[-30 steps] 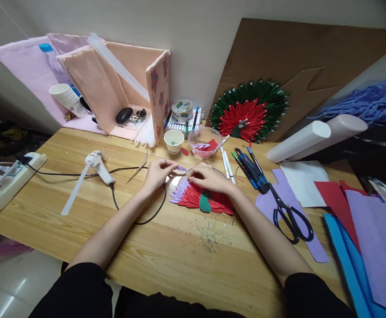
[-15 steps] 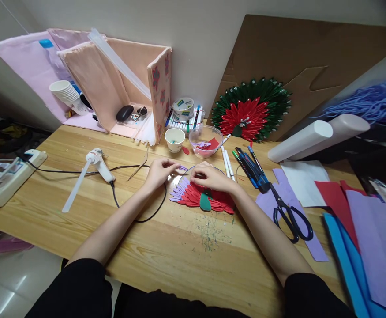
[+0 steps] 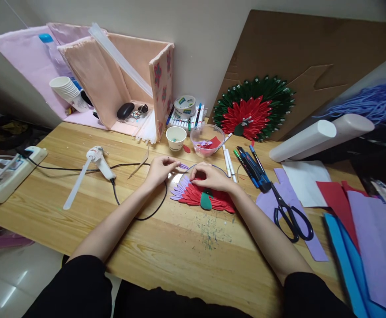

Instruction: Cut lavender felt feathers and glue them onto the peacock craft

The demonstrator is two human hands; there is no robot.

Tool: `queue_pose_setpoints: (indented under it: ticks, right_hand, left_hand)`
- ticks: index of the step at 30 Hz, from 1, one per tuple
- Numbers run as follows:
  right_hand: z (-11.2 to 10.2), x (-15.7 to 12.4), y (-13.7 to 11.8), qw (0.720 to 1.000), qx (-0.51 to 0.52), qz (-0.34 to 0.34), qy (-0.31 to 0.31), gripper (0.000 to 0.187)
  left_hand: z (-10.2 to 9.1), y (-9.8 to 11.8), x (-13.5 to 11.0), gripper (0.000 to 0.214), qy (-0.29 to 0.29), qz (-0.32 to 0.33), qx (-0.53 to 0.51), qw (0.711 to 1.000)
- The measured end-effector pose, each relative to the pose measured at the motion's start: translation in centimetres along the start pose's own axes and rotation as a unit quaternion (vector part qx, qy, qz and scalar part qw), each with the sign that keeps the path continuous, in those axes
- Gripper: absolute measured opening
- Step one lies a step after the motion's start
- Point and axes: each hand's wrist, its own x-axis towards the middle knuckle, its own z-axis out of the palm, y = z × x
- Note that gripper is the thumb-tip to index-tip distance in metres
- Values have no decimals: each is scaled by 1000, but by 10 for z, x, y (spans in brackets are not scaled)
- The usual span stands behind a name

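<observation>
We're seeing the bent left hand (image 3: 159, 170) pinching one purple petal (image 3: 184, 166); one red-and-purple petal fan (image 3: 192, 197) is lying partly under the curled right hand (image 3: 211, 176), its hold unclear; farther right, one pair of scissors (image 3: 282, 204) is resting.

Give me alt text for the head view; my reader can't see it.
A person's left hand pinches a purple piece beside a red-and-purple petaled craft, while the right hand is over its far side. On the wooden table, a glue gun sits to the left and scissors to the right.
</observation>
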Motion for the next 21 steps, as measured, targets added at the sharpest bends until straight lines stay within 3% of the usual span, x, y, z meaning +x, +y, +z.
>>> queue_pose_setpoints:
  ticks: [10, 15, 21]
  right_hand:
    - [-3, -2, 11, 983, 175, 19, -53, 6]
    - [-5, -2, 13, 977, 204, 13, -53, 8]
    - [-5, -2, 14, 978, 204, 10, -51, 7]
  left_hand:
    - [3, -2, 5, 19, -93, -22, 112, 989]
    - [3, -7, 13, 24, -126, -22, 165, 978]
    - [6, 3, 17, 28, -162, -7, 220, 962]
